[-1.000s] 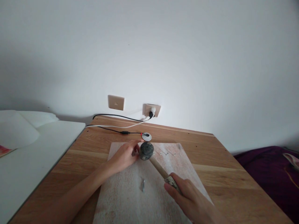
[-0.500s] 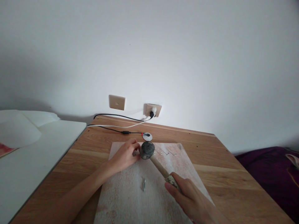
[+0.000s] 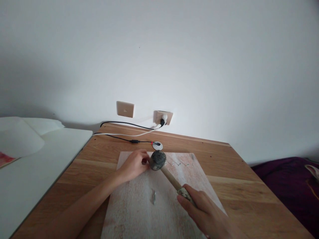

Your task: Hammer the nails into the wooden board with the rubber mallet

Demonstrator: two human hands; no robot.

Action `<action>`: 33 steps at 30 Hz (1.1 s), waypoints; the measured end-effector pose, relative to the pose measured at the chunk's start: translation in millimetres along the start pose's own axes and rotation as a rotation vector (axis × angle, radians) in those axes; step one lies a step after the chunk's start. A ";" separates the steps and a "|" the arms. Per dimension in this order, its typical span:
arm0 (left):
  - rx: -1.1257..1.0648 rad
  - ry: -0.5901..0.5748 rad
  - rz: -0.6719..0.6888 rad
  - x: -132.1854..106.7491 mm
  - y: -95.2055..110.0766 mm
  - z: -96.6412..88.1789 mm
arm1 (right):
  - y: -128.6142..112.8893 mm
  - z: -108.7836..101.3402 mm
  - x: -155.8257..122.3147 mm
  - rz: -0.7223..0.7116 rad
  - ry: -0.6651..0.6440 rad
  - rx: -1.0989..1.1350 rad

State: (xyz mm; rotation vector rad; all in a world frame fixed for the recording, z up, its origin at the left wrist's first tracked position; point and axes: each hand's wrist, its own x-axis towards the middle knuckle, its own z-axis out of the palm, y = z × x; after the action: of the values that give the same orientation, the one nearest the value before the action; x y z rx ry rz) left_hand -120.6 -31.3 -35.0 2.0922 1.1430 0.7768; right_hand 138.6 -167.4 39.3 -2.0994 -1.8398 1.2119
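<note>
I can make out no lettering from here; the small mark in the middle of the left wall plate (image 3: pixel 125 109) is too tiny to read. The right hand (image 3: pixel 203 207) is wrapped firmly round the handle of a hammer (image 3: pixel 158 160), whose dark, rounded head sits over the board (image 3: pixel 129 209) near its far edge. Just beside that head, the left hand (image 3: pixel 136 164) has its fingers curled in close, but the head covers the tips, so I can't tell whether they pinch anything. A row of small metal fasteners (image 3: pixel 179 164) runs rightward from the head, and more metal pieces (image 3: pixel 154 197) lie nearer, between the two forearms. Past the board's right edge, the wooden table (image 3: pixel 249 189) spreads out to its own slanting edge, with purple cloth (image 3: pixel 276 182) beyond. On the left, the table meets a white surface (image 3: pixel 57 159); behind, a cable grommet (image 3: pixel 157 146) sits near the board's far edge
</note>
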 end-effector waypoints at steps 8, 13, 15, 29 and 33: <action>-0.008 -0.010 0.025 0.2 2.1 -2.0 | 1.9 1.5 0.4 0.049 0.025 0.040; 0.023 -0.001 0.037 -1.2 4.3 -3.7 | -2.2 -1.1 0.1 0.010 -0.013 0.017; 0.029 -0.007 0.033 -1.6 4.7 -3.5 | -2.4 -1.1 -0.2 -0.002 0.008 0.025; 0.010 0.020 0.022 -2.3 0.4 0.6 | -5.2 -3.0 -3.5 0.059 -0.040 0.024; 0.021 -0.002 0.030 -1.5 2.0 -1.3 | -3.8 -2.8 -2.0 0.041 0.007 0.012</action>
State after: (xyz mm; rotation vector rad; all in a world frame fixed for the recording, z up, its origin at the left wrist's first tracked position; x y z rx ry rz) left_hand -121.2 -33.2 -33.0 2.1314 1.1259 0.7797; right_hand 137.3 -167.0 44.2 -2.1423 -1.7902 1.2204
